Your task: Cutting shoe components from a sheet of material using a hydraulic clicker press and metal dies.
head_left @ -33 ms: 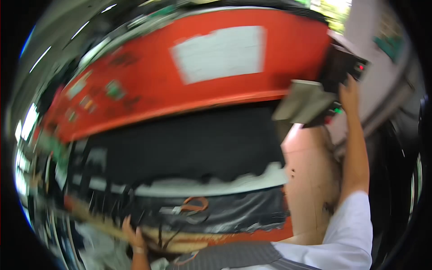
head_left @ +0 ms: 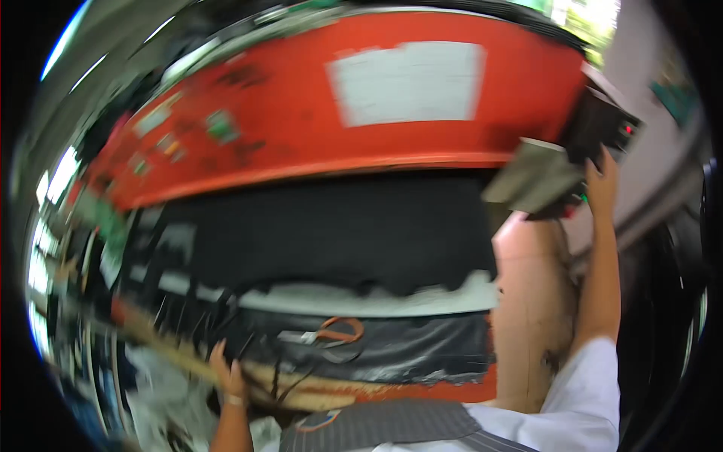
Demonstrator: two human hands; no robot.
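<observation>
At the far right, my right hand (head_left: 602, 184) is raised beside a dark control box (head_left: 600, 124) with a red light, and a green light shows by the wrist. Its fingers point up, spread and seemingly touching the box's lower edge. My left hand (head_left: 230, 379) is low on the left, near the wooden front edge (head_left: 169, 343), fingers apart and holding nothing. Between them lie orange-handled scissors (head_left: 343, 329) on a shiny black covering (head_left: 422, 346). Behind the scissors, a black sheet (head_left: 339, 233) lies over a white layer (head_left: 376, 303) with a ragged edge.
A long red machine beam (head_left: 286, 135) with a pale rectangular patch (head_left: 410, 83) spans the back. A bent grey plate (head_left: 538, 177) juts out near the control box. To the right stands a pale panel (head_left: 531, 301). Crumpled translucent plastic (head_left: 162, 392) lies at lower left.
The whole scene has shifted rightward in the picture as the view turned. My left hand appears slightly higher; my right hand stays at the control box.
</observation>
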